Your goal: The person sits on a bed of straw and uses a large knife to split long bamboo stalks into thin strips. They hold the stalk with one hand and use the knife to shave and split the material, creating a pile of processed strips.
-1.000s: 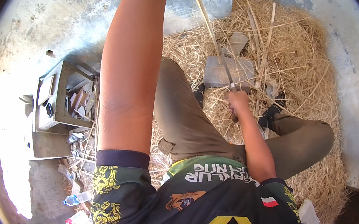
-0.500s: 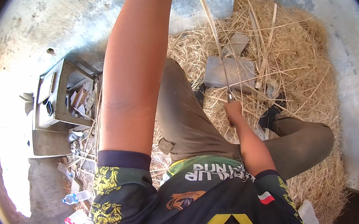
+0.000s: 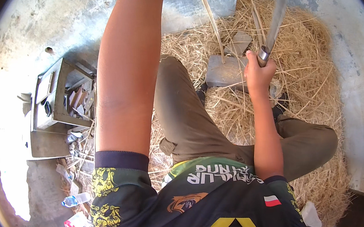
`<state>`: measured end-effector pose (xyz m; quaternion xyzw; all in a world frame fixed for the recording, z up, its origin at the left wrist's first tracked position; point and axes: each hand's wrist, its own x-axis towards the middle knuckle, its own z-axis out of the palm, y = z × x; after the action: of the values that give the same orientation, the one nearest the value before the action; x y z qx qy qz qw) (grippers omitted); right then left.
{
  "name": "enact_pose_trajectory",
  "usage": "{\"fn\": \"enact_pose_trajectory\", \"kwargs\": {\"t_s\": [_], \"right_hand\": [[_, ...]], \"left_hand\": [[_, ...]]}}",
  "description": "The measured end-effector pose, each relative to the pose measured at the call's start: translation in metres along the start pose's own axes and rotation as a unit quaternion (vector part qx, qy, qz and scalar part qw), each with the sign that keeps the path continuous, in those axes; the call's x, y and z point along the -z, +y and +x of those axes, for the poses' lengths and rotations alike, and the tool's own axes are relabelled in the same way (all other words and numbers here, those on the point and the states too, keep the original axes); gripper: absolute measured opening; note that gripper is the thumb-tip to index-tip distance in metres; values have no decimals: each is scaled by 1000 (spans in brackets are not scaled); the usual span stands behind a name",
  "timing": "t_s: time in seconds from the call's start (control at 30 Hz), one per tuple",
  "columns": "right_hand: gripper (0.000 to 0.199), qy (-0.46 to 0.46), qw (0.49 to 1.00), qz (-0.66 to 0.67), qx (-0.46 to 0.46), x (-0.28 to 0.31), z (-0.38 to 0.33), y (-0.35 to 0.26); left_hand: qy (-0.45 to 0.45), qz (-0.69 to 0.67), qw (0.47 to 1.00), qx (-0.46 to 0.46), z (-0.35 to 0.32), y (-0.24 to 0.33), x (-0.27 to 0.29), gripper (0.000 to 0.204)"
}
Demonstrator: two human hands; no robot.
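Note:
My right hand is closed round the handle of a long-bladed knife, perhaps a machete. Its grey blade is raised toward the upper right and blurred by motion. Straight up past the top edge goes my left arm, so my left hand is out of sight. A long pale strip of split wood or bamboo comes down from the top edge, close to that arm. Its lower end meets a grey block on the floor between my feet; whatever holds its upper end is hidden.
Heaped pale shavings cover the floor up to the right wall. A flat grey slab lies behind the block. On the left stand a wooden cabinet holding scraps, and a plastic bottle beside a red-and-white container.
My right hand has swung up and away from the strip, lifting the knife from low beside the block to high on the right. My left arm has shifted slightly left.

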<state>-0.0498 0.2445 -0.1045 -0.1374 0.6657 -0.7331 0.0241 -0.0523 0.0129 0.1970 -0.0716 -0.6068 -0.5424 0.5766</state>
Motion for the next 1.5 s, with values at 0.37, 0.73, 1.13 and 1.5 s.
{"fn": "enact_pose_trajectory", "kwargs": {"t_s": [0.37,0.73,1.13,1.5], "right_hand": [[21,-95,896,-245,-358,38,-83,215],[26,-31,982,-158,-95,14,-15,70],[18,-89,888,-351,-284,47,-88,251],[21,17,983,-38,-177,18,-27,104]], "left_hand": [[101,182,967,-148,5,-12,-17,21],[102,212,958,-165,7,-20,-29,24],[123,221,952,-174,18,-21,-27,24],[110,207,965,-117,15,-17,1,17]]}}
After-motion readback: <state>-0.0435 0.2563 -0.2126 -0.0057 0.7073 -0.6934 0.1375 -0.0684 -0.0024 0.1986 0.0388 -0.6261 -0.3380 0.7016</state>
